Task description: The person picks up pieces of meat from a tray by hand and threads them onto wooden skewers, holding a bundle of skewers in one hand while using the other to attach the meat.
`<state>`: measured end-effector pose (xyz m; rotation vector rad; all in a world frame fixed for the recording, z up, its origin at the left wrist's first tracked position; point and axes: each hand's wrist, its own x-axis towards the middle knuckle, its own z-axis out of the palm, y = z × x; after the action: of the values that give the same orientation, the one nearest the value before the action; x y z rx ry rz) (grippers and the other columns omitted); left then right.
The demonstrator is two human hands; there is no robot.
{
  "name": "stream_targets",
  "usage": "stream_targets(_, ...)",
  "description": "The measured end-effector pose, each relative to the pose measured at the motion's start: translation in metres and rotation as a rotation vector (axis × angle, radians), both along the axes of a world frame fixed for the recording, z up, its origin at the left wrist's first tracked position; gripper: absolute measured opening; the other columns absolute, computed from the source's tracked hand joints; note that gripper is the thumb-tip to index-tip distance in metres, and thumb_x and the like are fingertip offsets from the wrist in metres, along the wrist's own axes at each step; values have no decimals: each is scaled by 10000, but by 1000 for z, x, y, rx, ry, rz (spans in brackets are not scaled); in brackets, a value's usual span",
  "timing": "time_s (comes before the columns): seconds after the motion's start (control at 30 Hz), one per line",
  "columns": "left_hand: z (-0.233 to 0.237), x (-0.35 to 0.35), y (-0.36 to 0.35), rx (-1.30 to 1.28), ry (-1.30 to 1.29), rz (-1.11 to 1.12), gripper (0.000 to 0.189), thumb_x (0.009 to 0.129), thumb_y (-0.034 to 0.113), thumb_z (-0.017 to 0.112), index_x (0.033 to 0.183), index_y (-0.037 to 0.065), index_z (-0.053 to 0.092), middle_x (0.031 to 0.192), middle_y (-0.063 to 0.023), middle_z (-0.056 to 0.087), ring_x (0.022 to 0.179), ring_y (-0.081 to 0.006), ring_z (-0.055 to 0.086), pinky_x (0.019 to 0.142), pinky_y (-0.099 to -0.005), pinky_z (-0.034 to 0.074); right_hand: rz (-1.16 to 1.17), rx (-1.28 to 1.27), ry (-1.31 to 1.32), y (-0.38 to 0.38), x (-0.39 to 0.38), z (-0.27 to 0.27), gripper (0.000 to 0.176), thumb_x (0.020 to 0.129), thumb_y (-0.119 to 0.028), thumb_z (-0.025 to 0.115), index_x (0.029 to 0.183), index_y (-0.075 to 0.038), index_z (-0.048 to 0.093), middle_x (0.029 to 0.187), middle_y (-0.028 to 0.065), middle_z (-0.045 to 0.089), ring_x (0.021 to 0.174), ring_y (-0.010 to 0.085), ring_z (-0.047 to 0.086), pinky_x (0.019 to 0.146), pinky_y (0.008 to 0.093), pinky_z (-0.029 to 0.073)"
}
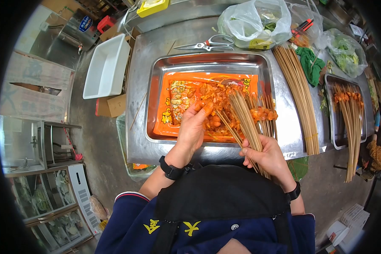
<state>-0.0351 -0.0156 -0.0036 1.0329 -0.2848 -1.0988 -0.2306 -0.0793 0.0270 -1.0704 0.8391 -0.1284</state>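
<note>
The right hand (266,154) is closed around a bunch of skewers (246,120), which slants forward over the tray; a few sticks splay off from the rest toward the left hand (194,122). That left hand is over the tray, its fingers bent, thumb and forefinger stained orange beside the meat (216,97); whether it pinches a piece I cannot tell. The red-orange meat lies heaped on an orange packet (166,103) inside the metal tray (207,61). Loaded skewers (264,114) lie at the tray's right side, meat ends inside.

The tray sits on a metal bench (136,84). Scissors (207,44) lie just behind it, near a plastic bag (254,25) of greens. To the right are a long bundle of sticks (298,101), a green cloth (310,65) and a second tray (330,110) with more loaded skewers.
</note>
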Motion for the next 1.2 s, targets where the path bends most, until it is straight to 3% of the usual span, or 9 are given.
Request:
stream_targets(0.3, 2, -2, -2, -34, 29, 55, 260, 894, 165, 488, 1099, 10, 524, 1019, -71, 594, 887, -138, 579, 708, -271, 505, 19, 6, 0, -1, 0, -1, 98, 812, -13, 557, 904, 6, 529, 730, 72, 586, 557, 100, 575, 479, 210, 477)
stream_targets(1.2, -4, -5, 0, -13, -11, -67, 226, 876, 122, 495, 1063, 1, 535, 982, -63, 599, 798, -131, 602, 643, -264, 534, 35, -15, -24, -1, -1, -3, 94, 825, -33, 553, 908, -1, 526, 732, 65, 578, 553, 89, 561, 478, 208, 468)
